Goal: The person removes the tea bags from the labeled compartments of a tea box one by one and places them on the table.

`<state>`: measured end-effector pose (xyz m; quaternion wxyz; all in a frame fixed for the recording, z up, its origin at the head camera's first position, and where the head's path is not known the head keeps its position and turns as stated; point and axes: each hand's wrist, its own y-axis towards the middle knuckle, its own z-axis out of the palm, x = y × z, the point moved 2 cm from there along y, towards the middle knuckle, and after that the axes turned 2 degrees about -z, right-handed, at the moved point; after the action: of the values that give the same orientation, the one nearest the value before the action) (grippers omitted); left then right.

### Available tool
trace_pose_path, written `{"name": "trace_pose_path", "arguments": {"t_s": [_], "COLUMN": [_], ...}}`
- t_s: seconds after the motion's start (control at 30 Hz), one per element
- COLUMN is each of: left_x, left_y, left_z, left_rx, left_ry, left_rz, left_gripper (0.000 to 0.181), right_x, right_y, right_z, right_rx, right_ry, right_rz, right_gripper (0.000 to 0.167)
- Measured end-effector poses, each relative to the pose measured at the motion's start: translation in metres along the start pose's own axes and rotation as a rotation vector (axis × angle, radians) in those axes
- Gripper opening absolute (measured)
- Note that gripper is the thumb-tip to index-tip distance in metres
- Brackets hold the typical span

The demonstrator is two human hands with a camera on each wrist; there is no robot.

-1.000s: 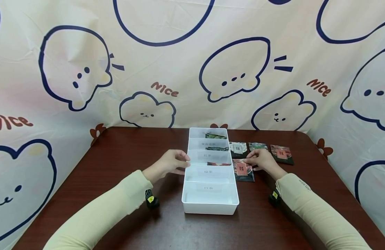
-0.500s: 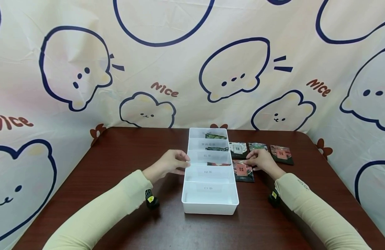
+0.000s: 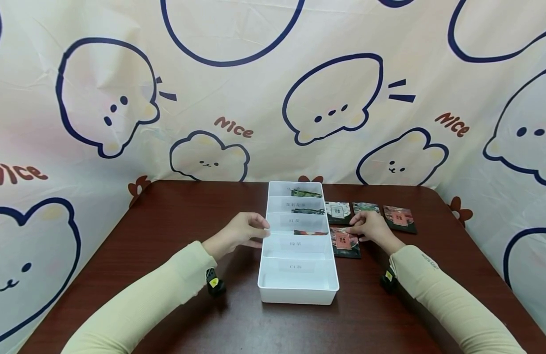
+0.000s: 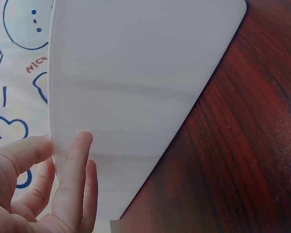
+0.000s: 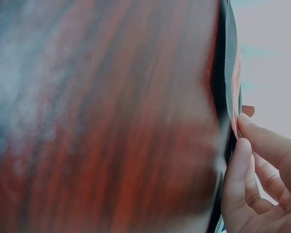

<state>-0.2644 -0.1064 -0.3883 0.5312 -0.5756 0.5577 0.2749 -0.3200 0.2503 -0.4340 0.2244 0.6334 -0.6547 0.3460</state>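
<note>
Possibly, slip risk: near tea sachet could escape the right grip, whose thumb and finger pinch only an edge by its upper right corner.
Snag risk: raised wall of the white divided box, close beside, might catch a tilted sachet.
Left grip: fingertips touching box rim; pinching or resting, cannot tell.
Sachet look: squarish, reddish print, coral label, dark lower band.
Sachet place: table, right of box.
</note>
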Motion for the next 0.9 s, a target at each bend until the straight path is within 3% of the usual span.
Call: {"name": "trace_pose_path", "arguments": {"t_s": [0.9], "left_x": [-0.0003], "left_y": [-0.0007], "left_z": [0.0002], "left_rx": [-0.007], "left_ry": [0.009], "left_rz": [-0.002], "left_gripper": [0.017], "right_x": [-0.0023], "right_y": [0.0001], "right_z": [-0.0001], "right_rx": [0.026], "right_ry": [0.04], "right_rz": [0.005], "right_gripper": [0.026]}}
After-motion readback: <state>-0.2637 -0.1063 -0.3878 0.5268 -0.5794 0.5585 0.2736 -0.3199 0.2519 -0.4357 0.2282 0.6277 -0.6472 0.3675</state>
